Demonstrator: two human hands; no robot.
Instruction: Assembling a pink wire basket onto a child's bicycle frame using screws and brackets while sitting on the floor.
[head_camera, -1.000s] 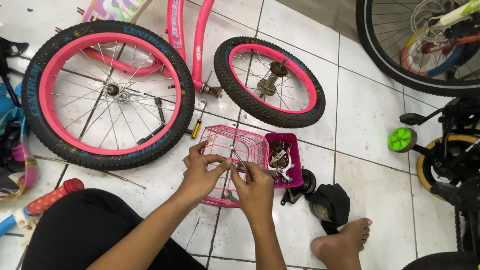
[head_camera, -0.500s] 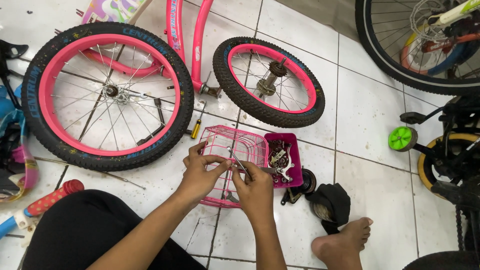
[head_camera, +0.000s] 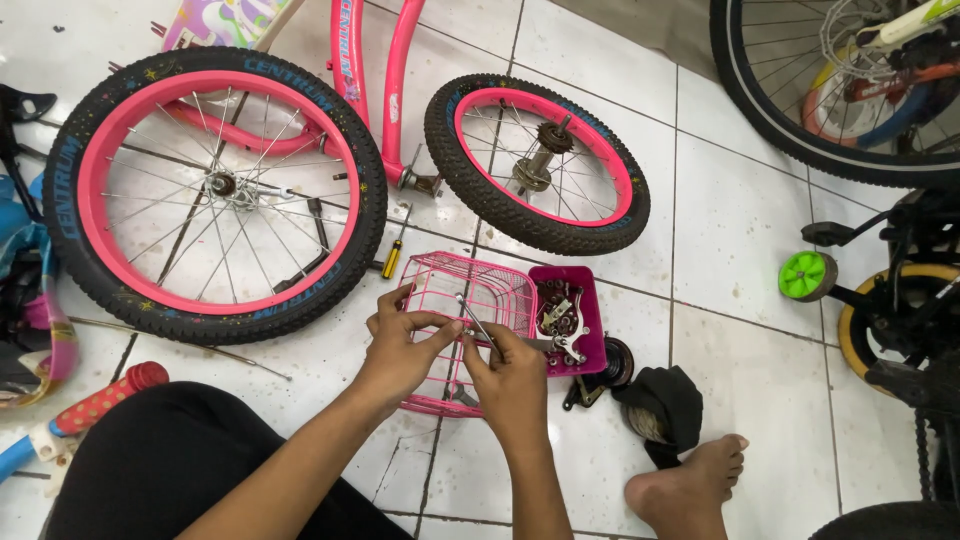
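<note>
Right hand (head_camera: 515, 375) was closed round a slim metal tool (head_camera: 477, 323), its shaft angled up and away toward the left hand (head_camera: 400, 350). Left hand's fingertips were pinched together at the tool's upper end, apparently on some small part; too small to tell what. Both hands hovered directly over the pink wire basket (head_camera: 470, 300), which lay on the tiled floor (head_camera: 740, 230). Just right of the right hand, touching the basket, sat a magenta parts tray (head_camera: 590, 340) holding loose metal hardware. Beyond the left hand lay a yellow-handled screwdriver (head_camera: 393, 258), then the large pink-rimmed wheel (head_camera: 215, 195); beyond the basket, the small pink-rimmed wheel (head_camera: 537, 162) and the pink bike frame (head_camera: 385, 80). A bare foot (head_camera: 690, 485) rested near a black cloth (head_camera: 660, 405), right of the right hand. Judged step: fitting or adjusting a small fastener held between tool and fingertips. Next move likely called for a steady pinch and fine turning so the piece did not drop through the basket wires.
</note>
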